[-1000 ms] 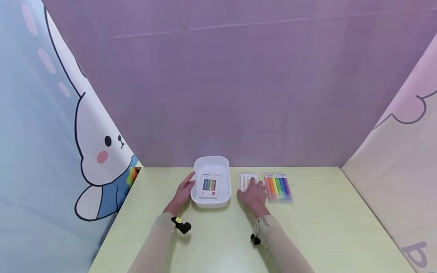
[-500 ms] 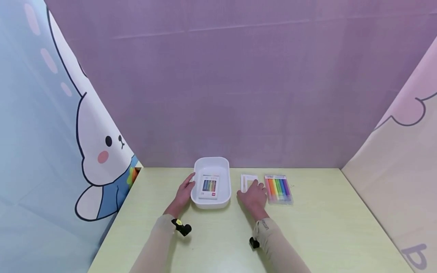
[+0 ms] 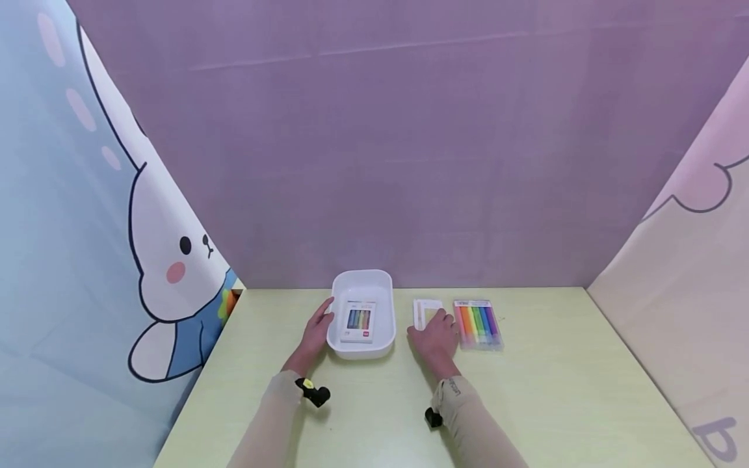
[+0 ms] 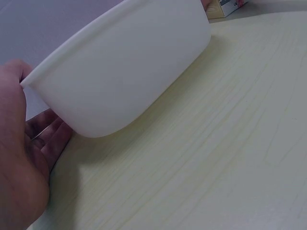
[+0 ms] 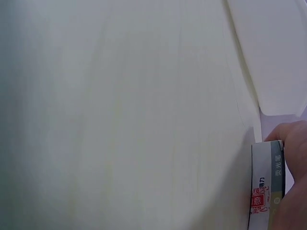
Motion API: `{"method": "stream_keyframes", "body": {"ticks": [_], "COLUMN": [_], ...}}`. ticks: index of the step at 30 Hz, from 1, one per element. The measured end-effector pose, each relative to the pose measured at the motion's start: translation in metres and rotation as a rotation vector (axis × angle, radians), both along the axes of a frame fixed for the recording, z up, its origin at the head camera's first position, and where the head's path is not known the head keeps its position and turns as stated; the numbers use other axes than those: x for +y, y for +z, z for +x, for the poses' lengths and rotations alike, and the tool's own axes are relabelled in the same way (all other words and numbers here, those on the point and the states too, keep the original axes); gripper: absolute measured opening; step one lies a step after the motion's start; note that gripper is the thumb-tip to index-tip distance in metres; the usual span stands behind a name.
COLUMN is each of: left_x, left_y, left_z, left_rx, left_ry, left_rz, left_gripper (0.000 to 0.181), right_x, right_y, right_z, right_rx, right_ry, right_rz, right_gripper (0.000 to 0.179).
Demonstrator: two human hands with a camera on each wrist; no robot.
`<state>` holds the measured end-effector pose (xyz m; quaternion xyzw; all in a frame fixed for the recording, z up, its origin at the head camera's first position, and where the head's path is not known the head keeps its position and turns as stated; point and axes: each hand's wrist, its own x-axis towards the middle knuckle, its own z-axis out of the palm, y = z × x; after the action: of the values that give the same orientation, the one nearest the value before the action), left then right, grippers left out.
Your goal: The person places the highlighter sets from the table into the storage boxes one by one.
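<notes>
A white plastic basin (image 3: 383,309) stands at the table's back edge. My left hand (image 3: 314,333) holds its left side; in the left wrist view the thumb lies at the rim of the basin (image 4: 120,72) and the fingers are below it. Inside lies a flat white box (image 3: 358,322) with coloured sticks on its front. My right hand (image 3: 435,337) grips a small white highlighter box (image 3: 426,309) right of the basin and covers its near part. The right wrist view shows the side of that highlighter box (image 5: 263,191), with dark and red print, against the thumb.
A clear pack of rainbow-coloured pens (image 3: 478,325) lies just right of my right hand. The pale wooden table (image 3: 374,416) meets a purple cloth wall (image 3: 445,162) behind. Printed cloths hang at the left and right sides.
Both hands keep their places, with only a tiny shift in the right forearm. The basin, boxes and pens stay where they were; the head view tilts slightly.
</notes>
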<state>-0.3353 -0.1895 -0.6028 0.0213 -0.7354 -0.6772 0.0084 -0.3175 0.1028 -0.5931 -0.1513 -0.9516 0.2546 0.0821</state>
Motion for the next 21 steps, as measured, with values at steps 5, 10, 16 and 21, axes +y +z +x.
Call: {"method": "stream_keyframes", "body": {"ticks": [5, 10, 16, 21], "left_x": [0.001, 0.003, 0.003, 0.002], "left_y": [-0.001, -0.001, -0.001, 0.004], "left_z": [-0.002, -0.001, -0.002, 0.003], "left_rx": [-0.003, 0.027, 0.044, 0.034], "left_ry": [0.011, 0.031, 0.048, 0.028], "left_rz": [-0.003, 0.004, -0.003, 0.003], "left_gripper": [0.046, 0.045, 0.045, 0.046], "right_x": [0.003, 0.004, 0.005, 0.006], "right_y": [0.000, 0.006, 0.017, 0.029], "right_z": [-0.002, -0.002, -0.003, -0.001], "right_rx": [0.015, 0.039, 0.062, 0.088], "right_ry": [0.002, 0.014, 0.031, 0.032], "right_rz": [-0.008, -0.016, -0.016, -0.002], "right_gripper": [0.089, 0.089, 0.090, 0.090]}}
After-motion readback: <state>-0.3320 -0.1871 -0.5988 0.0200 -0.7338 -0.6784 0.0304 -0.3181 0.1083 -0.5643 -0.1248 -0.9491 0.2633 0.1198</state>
